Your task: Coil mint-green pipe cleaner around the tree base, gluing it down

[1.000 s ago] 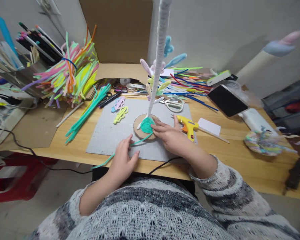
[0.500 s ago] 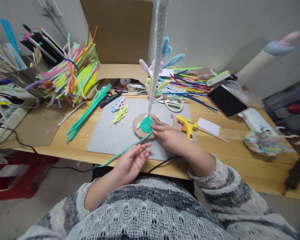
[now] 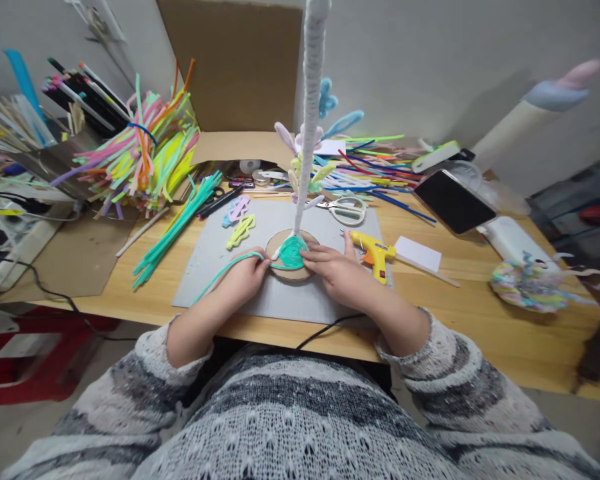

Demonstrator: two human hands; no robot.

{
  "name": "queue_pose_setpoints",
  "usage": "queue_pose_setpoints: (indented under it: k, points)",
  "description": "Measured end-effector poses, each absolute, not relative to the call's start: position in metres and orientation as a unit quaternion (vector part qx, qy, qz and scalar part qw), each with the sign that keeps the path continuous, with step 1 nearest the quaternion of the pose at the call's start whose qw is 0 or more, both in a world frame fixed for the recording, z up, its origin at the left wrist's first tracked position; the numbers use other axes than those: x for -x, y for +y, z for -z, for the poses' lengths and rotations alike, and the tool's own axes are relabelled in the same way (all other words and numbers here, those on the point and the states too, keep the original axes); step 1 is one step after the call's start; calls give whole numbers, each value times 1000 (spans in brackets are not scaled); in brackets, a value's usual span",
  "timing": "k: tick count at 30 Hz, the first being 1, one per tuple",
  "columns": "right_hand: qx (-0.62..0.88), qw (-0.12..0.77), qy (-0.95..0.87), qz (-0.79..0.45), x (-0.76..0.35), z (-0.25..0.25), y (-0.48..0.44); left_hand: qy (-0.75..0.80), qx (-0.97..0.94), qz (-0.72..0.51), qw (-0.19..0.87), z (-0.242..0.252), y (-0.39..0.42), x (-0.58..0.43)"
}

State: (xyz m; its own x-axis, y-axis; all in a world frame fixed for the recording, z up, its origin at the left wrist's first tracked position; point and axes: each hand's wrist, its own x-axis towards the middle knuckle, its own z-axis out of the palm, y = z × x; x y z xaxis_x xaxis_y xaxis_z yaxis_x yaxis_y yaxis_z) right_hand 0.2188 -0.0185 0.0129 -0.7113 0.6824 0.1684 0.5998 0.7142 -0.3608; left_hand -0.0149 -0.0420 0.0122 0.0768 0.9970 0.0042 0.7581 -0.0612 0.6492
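Observation:
A round cardboard disc (image 3: 282, 267) lies on a grey mat (image 3: 215, 267). A teal pipe cleaner coil (image 3: 293, 252) is wound at its centre around the foot of a tall white fuzzy stem (image 3: 307, 113). My left hand (image 3: 243, 279) is closed on the loose teal pipe cleaner (image 3: 225, 270), just left of the disc. My right hand (image 3: 336, 270) rests with fingers pressed on the right edge of the coil and disc. The stem's top runs out of view.
A yellow glue gun (image 3: 375, 252) lies right of my right hand, scissors (image 3: 347, 209) behind it. A bundle of teal pipe cleaners (image 3: 173, 230) lies left of the mat. Piles of coloured pipe cleaners (image 3: 140, 157) and a phone (image 3: 453, 200) stand farther back.
My left hand moved up from the table's front edge to the left side of the disc, bringing the loose teal pipe cleaner around with it. My right hand stayed on the disc.

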Motion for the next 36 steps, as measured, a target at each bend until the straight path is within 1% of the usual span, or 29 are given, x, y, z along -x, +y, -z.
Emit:
queue_pose_setpoints:
  k: [3,6,8,15,22,26,32,36]
  points:
    - [366,167,-898,-180,-218,-10,-16,600,-757,-169,197,-19,-35,18]
    - [396,184,-870,-230,-217,-7,-15,591,-775,-115,191,-24,-31,18]
    - [408,197,-859,-239,-216,-7,-16,588,-779,-101,194,-26,-31,18]
    - [371,233,-884,-163,-214,-16,-28,573,-791,-88,196,-26,-32,21]
    - [318,239,-910,-119,-210,-15,-31,557,-781,-113,257,-26,-22,23]
    - [291,248,-915,-128,-210,-11,-30,546,-797,-112,233,-33,-10,21]
    - [274,246,-919,-143,-208,-9,-27,556,-803,-50,209,-49,-2,11]
    - [263,233,-930,-113,-206,-8,-29,565,-805,-14,180,-53,-4,8]
